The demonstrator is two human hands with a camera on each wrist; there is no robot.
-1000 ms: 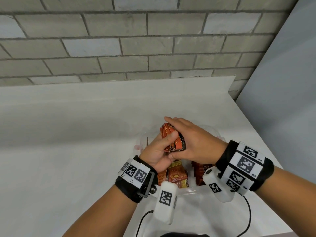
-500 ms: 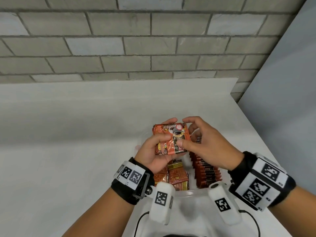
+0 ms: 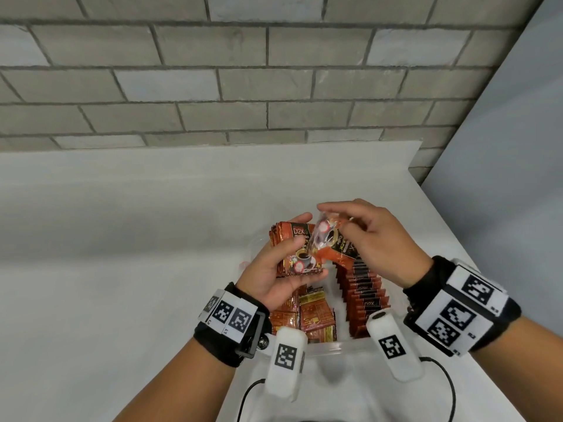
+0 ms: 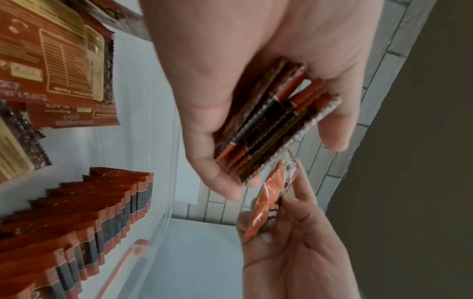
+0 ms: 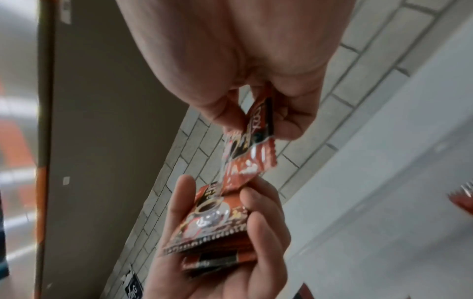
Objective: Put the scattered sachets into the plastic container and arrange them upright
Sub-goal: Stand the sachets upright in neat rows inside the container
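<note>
Several sachets [image 3: 300, 254] stacked in left hand [image 3: 274, 269], right hand [image 3: 374, 242] pinching one sachet [image 3: 329, 239]

— What colours are the sachets? 
— The stack of sachets [image 3: 300, 254] in the left hand [image 3: 271, 278] is orange-red with a dark brown band, white "D2X" lettering and a printed cup of black coffee on a white saucer. Its crimped edges look silver and black in the left wrist view.
— And the single sachet [image 3: 330, 242] at centre frame?
— The same orange and black print, glossy, pinched by the right hand [image 3: 377, 242].
— Inside the plastic container [image 3: 335, 345]?
— It is clear. The upright row [image 3: 362, 296] shows rust-red tops with black bands; the flat sachets [image 3: 315, 318] at lower centre show red backs with gold panels.
— Around it?
— A white table [image 3: 122, 269], a grey brick wall [image 3: 213, 71] across the top, and black wristbands [image 3: 225, 336] with black-and-white square markers.
</note>
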